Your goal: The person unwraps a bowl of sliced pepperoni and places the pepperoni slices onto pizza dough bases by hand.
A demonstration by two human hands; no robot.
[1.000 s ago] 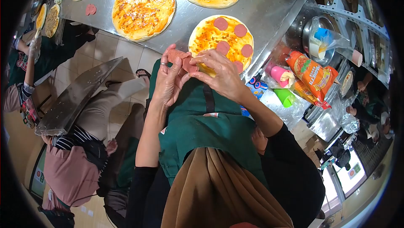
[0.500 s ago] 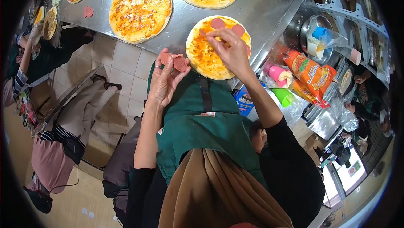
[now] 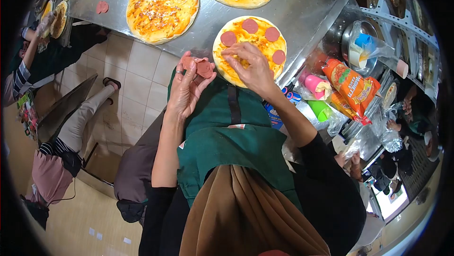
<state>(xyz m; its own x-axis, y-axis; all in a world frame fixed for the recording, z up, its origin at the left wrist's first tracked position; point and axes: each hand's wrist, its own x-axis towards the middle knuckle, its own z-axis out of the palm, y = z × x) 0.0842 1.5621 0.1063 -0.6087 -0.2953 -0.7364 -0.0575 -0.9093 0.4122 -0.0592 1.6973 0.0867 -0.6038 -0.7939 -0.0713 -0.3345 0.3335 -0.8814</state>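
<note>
My left hand (image 3: 186, 88) is closed around a small stack of pink sausage slices (image 3: 205, 69), just off the near edge of the metal table. Over the nearest pizza base (image 3: 220, 64), spread with orange-red sauce, hovers my right hand (image 3: 253, 67). Its fingers are bent with thumb and fingertips a little apart, and nothing shows between them. Several sausage slices lie along the far and right side of this base, among them one slice (image 3: 228, 38) just beyond my right fingertips. The hand hides the middle of the base.
More sauced bases, including one base (image 3: 163, 8) at left, rest on the metal table (image 3: 288, 19). Two loose slices (image 3: 102, 7) lie farther left. An orange spaghetti sauce pack (image 3: 350, 86), a pink cup (image 3: 314, 86) and a metal bowl (image 3: 347, 43) stand at right. Other people work at both sides.
A slice now lies flat on the base's left side, where my right hand was holding it. That hand has drawn slightly back toward me. My left hand still holds its stack.
</note>
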